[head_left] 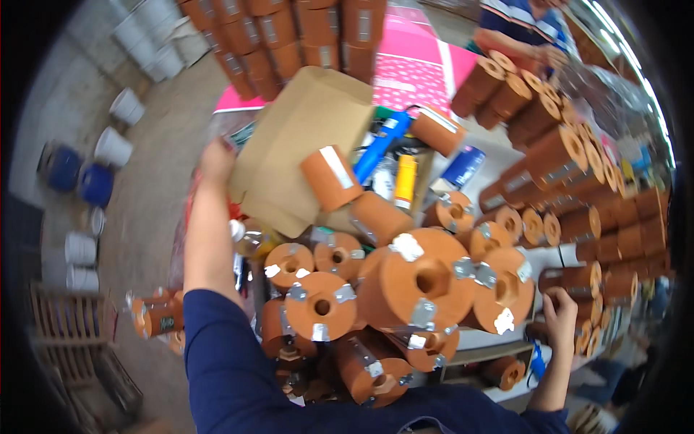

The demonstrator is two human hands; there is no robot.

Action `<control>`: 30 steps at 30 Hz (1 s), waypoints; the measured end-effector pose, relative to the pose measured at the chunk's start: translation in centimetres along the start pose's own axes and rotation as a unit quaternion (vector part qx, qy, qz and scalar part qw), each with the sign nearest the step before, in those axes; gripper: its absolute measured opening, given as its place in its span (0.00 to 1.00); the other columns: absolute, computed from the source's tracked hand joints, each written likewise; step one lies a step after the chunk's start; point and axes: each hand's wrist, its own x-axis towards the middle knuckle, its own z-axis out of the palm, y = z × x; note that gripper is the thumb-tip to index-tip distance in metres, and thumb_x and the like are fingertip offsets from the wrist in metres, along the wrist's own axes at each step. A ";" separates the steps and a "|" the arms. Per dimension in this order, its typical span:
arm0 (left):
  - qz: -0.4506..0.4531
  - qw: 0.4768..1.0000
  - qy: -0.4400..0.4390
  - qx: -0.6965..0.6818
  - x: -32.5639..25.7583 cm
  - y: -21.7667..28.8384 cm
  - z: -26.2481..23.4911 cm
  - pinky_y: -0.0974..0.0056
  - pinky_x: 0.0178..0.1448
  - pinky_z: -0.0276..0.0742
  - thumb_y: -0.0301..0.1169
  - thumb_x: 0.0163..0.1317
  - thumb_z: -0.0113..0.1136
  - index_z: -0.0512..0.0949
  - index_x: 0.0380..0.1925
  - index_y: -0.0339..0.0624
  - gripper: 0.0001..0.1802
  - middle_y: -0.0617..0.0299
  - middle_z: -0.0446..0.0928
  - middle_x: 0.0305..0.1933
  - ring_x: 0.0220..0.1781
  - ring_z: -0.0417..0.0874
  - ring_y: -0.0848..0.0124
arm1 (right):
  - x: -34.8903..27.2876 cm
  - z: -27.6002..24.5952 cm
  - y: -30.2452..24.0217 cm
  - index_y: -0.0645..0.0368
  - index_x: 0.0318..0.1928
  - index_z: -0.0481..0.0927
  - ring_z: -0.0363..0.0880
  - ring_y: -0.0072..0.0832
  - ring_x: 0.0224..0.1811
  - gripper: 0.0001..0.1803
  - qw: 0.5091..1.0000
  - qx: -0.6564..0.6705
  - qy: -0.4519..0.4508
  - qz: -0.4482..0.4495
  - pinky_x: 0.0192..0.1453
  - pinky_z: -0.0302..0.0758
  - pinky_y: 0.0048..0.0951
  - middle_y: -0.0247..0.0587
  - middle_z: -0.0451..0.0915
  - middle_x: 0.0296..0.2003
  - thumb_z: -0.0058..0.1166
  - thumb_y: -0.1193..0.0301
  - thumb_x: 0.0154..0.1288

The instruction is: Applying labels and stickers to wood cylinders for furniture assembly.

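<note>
My left hand (217, 163) reaches out at the left edge of the table, beside a flat brown cardboard piece (289, 137). Motion smears its fingers, so what they hold, if anything, does not show. My right hand (560, 312) hovers at the right with loosely bent fingers and nothing visible in them, close to orange-brown cylinders (575, 278) lying on their sides. Between my arms sits a heap of similar cylinders with centre holes and silver tape patches; a large one (426, 278) rests on top. One more cylinder (331, 177) lies against the cardboard.
Behind the heap lie a blue tool (382, 147), a yellow tube (405, 181) and a blue can (463, 168). Stacked cylinders (289, 36) rise at the back on a pink cover (412, 65). Another person (528, 32) works at the far right. White buckets (113, 147) stand on the floor at left.
</note>
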 end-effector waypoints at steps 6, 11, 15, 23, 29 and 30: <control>0.020 0.992 -0.049 0.115 -0.3 0.2 -3.2 0.55 0.51 0.68 0.28 0.48 0.50 0.71 0.42 0.40 0.17 0.46 0.71 0.45 0.49 0.71 0.53 | 0.6 -0.7 0.0 0.68 0.29 0.72 0.70 0.22 0.21 0.04 1.000 -0.022 -0.008 0.005 0.27 0.67 0.23 0.41 0.71 0.18 0.49 0.79 0.51; -0.034 0.988 -0.126 0.077 1.3 0.2 -2.2 0.56 0.55 0.66 0.38 0.51 0.51 0.68 0.47 0.37 0.24 0.47 0.67 0.52 0.53 0.69 0.53 | 1.0 -0.8 -1.4 0.68 0.28 0.72 0.69 0.22 0.21 0.02 0.999 -0.008 -0.006 0.031 0.27 0.67 0.23 0.39 0.72 0.18 0.48 0.80 0.53; -0.007 0.980 -0.157 0.120 1.3 -1.2 1.1 0.58 0.59 0.63 0.49 0.48 0.55 0.65 0.51 0.37 0.34 0.48 0.63 0.57 0.58 0.65 0.56 | 0.6 -0.7 -1.1 0.68 0.28 0.72 0.69 0.21 0.21 0.02 0.998 -0.022 -0.012 0.052 0.27 0.67 0.23 0.40 0.72 0.19 0.48 0.80 0.53; -0.039 0.982 -0.160 0.092 0.8 -0.7 -0.1 0.56 0.59 0.62 0.52 0.36 0.62 0.65 0.52 0.37 0.43 0.48 0.62 0.58 0.60 0.62 0.57 | 1.0 -0.5 -1.3 0.68 0.29 0.73 0.70 0.23 0.21 0.03 0.998 -0.040 -0.013 0.037 0.27 0.68 0.24 0.42 0.73 0.19 0.49 0.80 0.53; 0.004 0.981 -0.157 0.117 1.8 -0.7 1.5 0.60 0.62 0.58 0.48 0.36 0.63 0.63 0.54 0.39 0.42 0.49 0.61 0.59 0.61 0.61 0.58 | -0.2 -1.0 0.0 0.66 0.29 0.74 0.73 0.27 0.22 0.04 0.998 -0.056 0.023 0.011 0.29 0.70 0.26 0.45 0.74 0.20 0.50 0.79 0.50; 0.028 0.984 -0.137 0.115 2.1 -2.8 2.3 0.60 0.62 0.58 0.41 0.41 0.60 0.62 0.55 0.40 0.38 0.49 0.61 0.58 0.61 0.61 0.58 | 0.1 -0.9 -0.7 0.65 0.30 0.74 0.74 0.30 0.23 0.05 0.998 -0.063 0.005 0.018 0.30 0.70 0.27 0.46 0.74 0.21 0.50 0.78 0.49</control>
